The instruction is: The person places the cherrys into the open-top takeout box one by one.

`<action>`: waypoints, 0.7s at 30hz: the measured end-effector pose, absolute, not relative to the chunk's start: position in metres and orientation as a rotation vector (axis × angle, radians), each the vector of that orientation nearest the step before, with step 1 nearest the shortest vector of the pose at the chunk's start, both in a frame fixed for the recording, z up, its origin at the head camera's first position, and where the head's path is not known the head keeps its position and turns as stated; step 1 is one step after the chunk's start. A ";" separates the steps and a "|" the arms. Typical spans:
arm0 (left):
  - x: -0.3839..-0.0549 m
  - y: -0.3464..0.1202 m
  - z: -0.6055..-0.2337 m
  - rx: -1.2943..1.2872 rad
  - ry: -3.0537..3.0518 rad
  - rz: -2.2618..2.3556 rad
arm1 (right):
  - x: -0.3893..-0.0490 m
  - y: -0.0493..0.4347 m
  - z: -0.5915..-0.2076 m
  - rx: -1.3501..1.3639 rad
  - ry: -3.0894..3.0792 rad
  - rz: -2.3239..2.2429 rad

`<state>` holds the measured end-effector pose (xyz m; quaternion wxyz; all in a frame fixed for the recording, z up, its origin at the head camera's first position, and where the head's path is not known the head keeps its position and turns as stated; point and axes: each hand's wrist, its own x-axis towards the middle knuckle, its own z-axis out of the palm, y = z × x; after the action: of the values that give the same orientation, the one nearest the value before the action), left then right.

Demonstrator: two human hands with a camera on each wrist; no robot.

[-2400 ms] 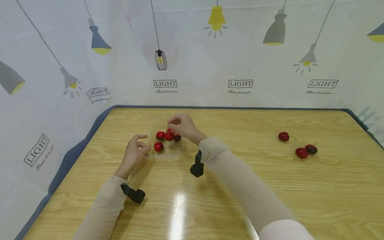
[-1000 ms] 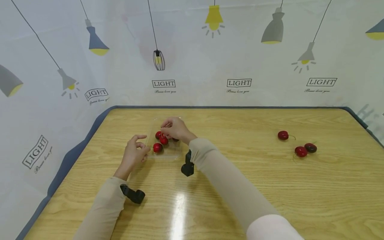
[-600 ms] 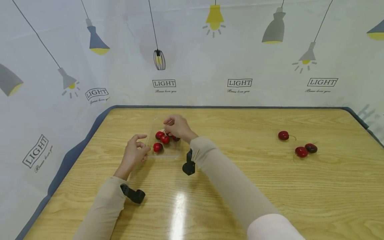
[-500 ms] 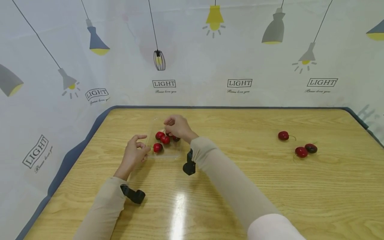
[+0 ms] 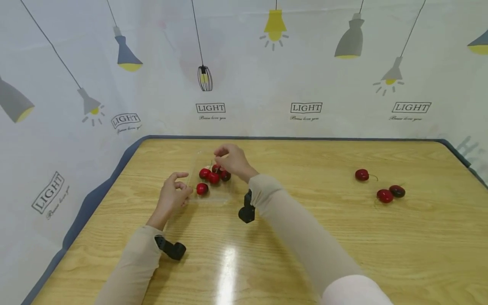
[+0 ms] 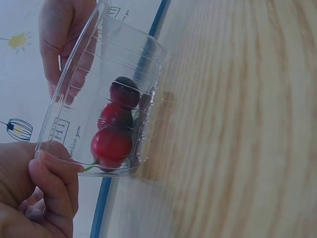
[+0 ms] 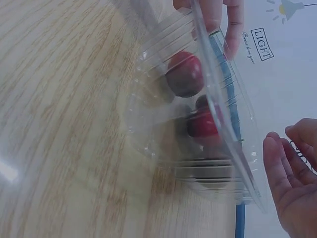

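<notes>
A clear plastic box (image 5: 207,201) stands on the wooden table with several red cherries (image 5: 214,178) inside; one cherry (image 5: 202,189) lies nearest its front left corner. My left hand (image 5: 173,195) pinches the box's left rim between thumb and fingers, as the left wrist view also shows at the rim (image 6: 47,129). Over the box's far right part hovers my right hand (image 5: 233,162). In the right wrist view this right hand (image 7: 294,173) has thumb and fingertips apart, with nothing between them. The box wall and the right hand partly hide some cherries.
To the right on the table (image 5: 305,169) lie three loose cherries: one with a stem (image 5: 361,175), a red one (image 5: 384,195) and a darker one (image 5: 397,191). A white sheet (image 5: 251,84) printed with lamps hangs behind and to the left.
From low among the cherries, my right hand has lifted slightly and shifted right, and its fingers have parted. The cherries beneath it have shifted a little. My left hand stays on the rim.
</notes>
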<state>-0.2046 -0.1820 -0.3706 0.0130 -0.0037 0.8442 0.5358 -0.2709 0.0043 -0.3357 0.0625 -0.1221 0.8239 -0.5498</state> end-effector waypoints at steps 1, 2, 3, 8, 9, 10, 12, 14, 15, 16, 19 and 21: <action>-0.204 -0.182 -0.371 -0.011 2.629 1.670 | -0.271 0.006 -0.335 -0.369 2.496 -1.656; -0.204 -0.181 -0.371 -0.011 2.627 1.672 | -0.271 0.007 -0.335 -0.370 2.491 -1.660; -0.204 -0.181 -0.371 -0.010 2.626 1.677 | -0.271 0.008 -0.334 -0.372 2.485 -1.666; -0.204 -0.179 -0.371 -0.009 2.616 1.689 | -0.269 0.016 -0.332 -0.392 2.421 -1.739; -0.204 -0.179 -0.371 -0.012 2.615 1.688 | -0.268 0.018 -0.331 -0.397 2.408 -1.751; -0.204 -0.178 -0.371 -0.013 2.616 1.684 | -0.267 0.019 -0.331 -0.403 2.399 -1.759; -0.203 -0.179 -0.370 -0.013 2.619 1.680 | -0.266 0.023 -0.330 -0.412 2.393 -1.759; -0.203 -0.178 -0.370 -0.016 2.617 1.687 | -0.264 0.027 -0.330 -0.418 2.396 -1.753; -0.203 -0.179 -0.370 -0.017 2.616 1.692 | -0.264 0.028 -0.330 -0.421 2.400 -1.750; -0.203 -0.179 -0.370 -0.015 2.616 1.694 | -0.263 0.030 -0.329 -0.428 2.405 -1.744; -0.202 -0.179 -0.370 -0.012 2.611 1.703 | -0.261 0.034 -0.329 -0.457 2.404 -1.750; -0.202 -0.180 -0.370 -0.007 2.615 1.697 | -0.259 0.037 -0.330 -0.482 2.406 -1.758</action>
<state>-0.2022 -0.1802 -0.3696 0.0120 -0.0024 0.8389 0.5442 -0.2588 0.0374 -0.3300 0.0616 -0.1594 0.7955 -0.5813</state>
